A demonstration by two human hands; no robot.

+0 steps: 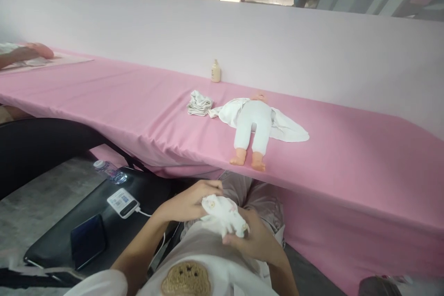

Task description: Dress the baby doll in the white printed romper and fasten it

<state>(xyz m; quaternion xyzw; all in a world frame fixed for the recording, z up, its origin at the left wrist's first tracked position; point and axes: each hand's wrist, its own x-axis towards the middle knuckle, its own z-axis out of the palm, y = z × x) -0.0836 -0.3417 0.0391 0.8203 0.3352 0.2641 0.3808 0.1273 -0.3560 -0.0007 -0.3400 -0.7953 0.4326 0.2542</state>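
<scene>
My left hand and my right hand are both closed on a small white patterned cloth, held low over my lap below the table edge. A baby doll in white trousers lies on the pink table with its bare feet at the front edge. It rests on a spread white cloth. A crumpled white cloth sits just to the doll's left.
A small beige bottle stands by the white wall behind the doll. On a black chair seat at my left lie a power bank with a cable, a phone and a water bottle. Another person's arm rests at far left.
</scene>
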